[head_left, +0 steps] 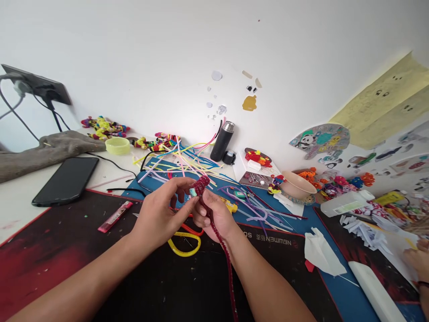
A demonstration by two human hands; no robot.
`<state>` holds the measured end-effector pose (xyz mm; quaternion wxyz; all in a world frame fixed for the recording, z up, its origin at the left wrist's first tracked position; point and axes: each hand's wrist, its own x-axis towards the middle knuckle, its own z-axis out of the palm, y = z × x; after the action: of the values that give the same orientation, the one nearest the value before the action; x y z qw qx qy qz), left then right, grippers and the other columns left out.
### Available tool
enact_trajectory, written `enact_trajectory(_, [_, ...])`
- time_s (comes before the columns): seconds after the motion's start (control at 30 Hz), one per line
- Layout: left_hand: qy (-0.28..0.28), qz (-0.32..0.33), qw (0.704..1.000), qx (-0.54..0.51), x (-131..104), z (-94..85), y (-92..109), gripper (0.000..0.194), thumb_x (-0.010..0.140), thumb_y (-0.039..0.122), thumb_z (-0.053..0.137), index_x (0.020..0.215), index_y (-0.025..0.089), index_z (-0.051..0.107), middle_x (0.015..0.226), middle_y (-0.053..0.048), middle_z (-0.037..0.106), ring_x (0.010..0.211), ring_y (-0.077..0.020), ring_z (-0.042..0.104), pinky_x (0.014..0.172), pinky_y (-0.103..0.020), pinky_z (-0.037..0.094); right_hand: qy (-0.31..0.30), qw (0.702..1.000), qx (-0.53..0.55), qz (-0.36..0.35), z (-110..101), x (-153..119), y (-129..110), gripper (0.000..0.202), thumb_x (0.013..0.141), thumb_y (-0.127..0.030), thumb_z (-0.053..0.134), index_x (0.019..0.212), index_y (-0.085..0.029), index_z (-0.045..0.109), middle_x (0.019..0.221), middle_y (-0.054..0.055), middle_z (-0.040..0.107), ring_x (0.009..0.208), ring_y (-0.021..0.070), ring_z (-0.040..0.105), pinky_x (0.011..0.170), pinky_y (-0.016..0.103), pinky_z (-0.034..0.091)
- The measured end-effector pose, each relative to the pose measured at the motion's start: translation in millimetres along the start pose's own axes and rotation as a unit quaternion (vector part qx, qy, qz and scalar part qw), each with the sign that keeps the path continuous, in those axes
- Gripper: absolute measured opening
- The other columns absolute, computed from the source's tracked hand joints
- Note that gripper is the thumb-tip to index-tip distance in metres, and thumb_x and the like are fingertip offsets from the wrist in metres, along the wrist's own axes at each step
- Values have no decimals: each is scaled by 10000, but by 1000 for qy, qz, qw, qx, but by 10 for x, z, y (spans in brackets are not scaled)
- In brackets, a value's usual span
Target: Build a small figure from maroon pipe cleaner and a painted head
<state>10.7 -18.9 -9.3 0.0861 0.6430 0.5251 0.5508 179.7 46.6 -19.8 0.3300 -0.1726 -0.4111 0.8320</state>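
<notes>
Over the middle of the dark mat, both my hands hold a dark red pipe cleaner (201, 182) wound into a thick coil. Thumb and fingers of my left hand (164, 208) close on the coil's left side, beside a small pale blue-green bit (193, 192). My right hand (217, 217) grips the coil's lower part, thumb on top. From it a long tail of the pipe cleaner (228, 264) hangs past my right wrist. Below the hands lie yellow and orange-red loop handles (186, 245), likely scissors. A yellow tool (231, 205) is partly hidden behind my right hand.
Loose pipe cleaners (187, 165) spread behind the hands, near a black thermos (222, 142). A phone (67, 181) and pink packet (115, 217) lie left. A bowl (298, 184), tissue (322, 251) and white bar (375, 290) are right; another person's hand (417, 259) shows at the edge.
</notes>
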Motion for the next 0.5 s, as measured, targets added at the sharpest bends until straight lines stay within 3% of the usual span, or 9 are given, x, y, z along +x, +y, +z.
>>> enact_trajectory(0.17, [-16, -9, 1000, -3, 7, -1, -38, 353, 1028, 334, 728, 1374, 262, 709, 977, 3, 773, 800, -190, 730, 675, -299, 571, 26, 1000, -18, -2, -8, 10, 6, 550, 826, -566, 1019, 897, -209, 606, 617, -102, 497, 431, 36, 293, 439, 206, 174])
enact_trajectory(0.33, [-34, -70, 994, -83, 84, -25, -15, 411, 971, 389, 796, 1362, 280, 735, 940, 15, 722, 793, -204, 696, 681, -317, 570, 33, 999, -22, 2, 0, 7, -10, 551, 820, -590, 1014, 892, -200, 631, 609, -105, 456, 443, 36, 274, 449, 216, 156])
enact_trajectory(0.4, [-41, -105, 986, -119, 118, -45, -26, 495, 921, 452, 863, 1374, 285, 751, 1013, -12, 756, 889, -237, 733, 767, -352, 615, 28, 999, -19, 8, 9, -2, -17, 541, 827, -584, 1013, 906, -198, 642, 611, -106, 460, 443, 36, 271, 450, 218, 152])
enact_trajectory(0.5, [-83, -165, 960, -209, 158, -82, -58, 638, 841, 529, 951, 1409, 303, 766, 1319, -82, 816, 1190, -328, 775, 998, -445, 656, 12, 1000, -12, 9, 26, -10, -21, 517, 840, -564, 1011, 936, -205, 652, 606, -109, 465, 438, 37, 270, 448, 221, 145])
